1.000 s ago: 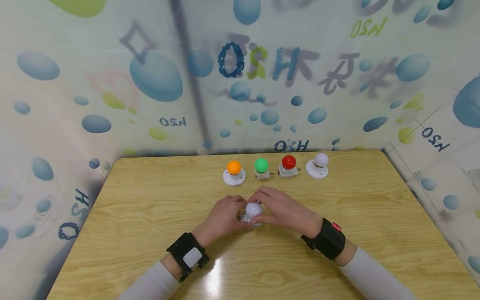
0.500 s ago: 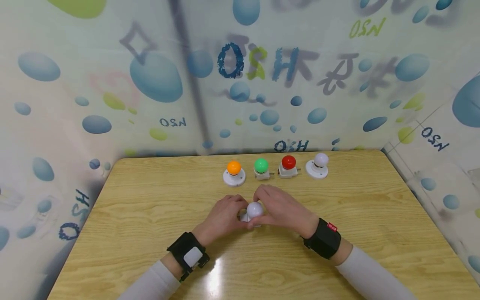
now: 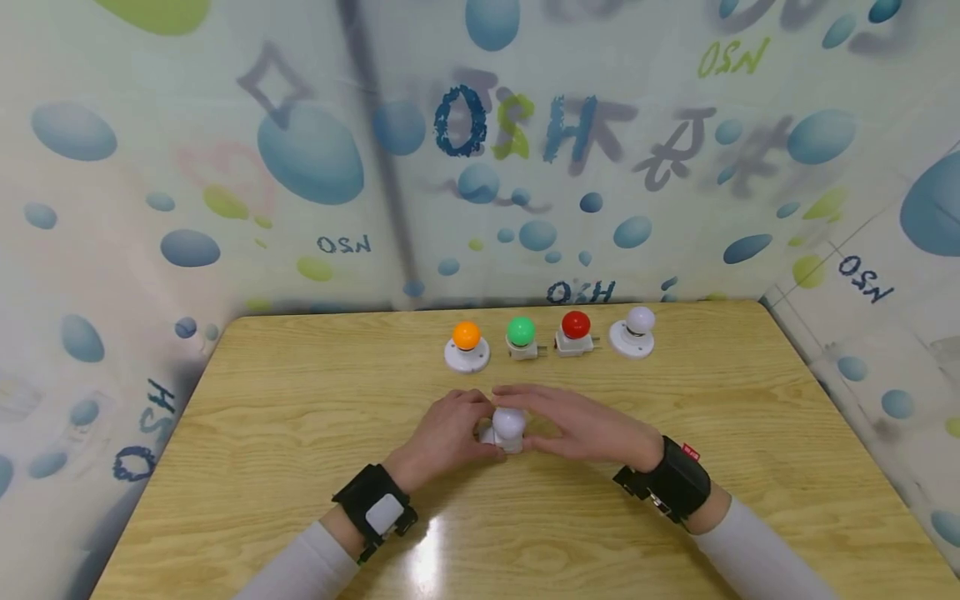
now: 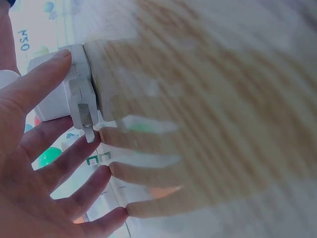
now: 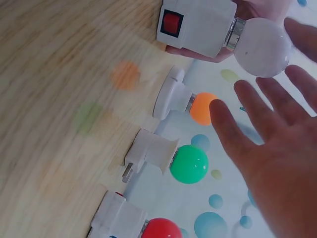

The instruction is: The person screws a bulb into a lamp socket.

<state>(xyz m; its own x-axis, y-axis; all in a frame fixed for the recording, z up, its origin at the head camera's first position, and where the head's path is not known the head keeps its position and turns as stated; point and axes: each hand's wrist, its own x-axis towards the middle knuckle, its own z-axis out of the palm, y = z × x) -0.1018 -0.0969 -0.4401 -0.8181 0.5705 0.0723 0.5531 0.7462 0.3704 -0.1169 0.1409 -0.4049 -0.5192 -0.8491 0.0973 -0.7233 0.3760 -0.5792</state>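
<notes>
A white light bulb (image 3: 509, 422) stands upright in a white plug-in socket (image 5: 195, 25) on the table, a strip of its metal screw base showing at the socket's mouth. My left hand (image 3: 447, 429) holds the socket steady, thumb on one side and index finger on the other; its remaining fingers spread with their tips on the tabletop in the left wrist view. Around the bulb, my right hand (image 3: 581, 425) is spread, thumb and fingers extended and apart from the glass in the right wrist view. The socket carries a red switch (image 5: 172, 23), and a metal prong (image 4: 89, 134) sticks out of it.
Behind the hands stands a row of bulbs in white holders: orange (image 3: 467, 336), green (image 3: 521, 332), red (image 3: 576, 325) and white (image 3: 641, 320). The wooden table (image 3: 300, 375) backs onto a patterned curtain (image 3: 420, 200).
My right hand has let go of the white bulb, its fingers straightening and the wrist shifting slightly right. Left hand and socket stay in place.
</notes>
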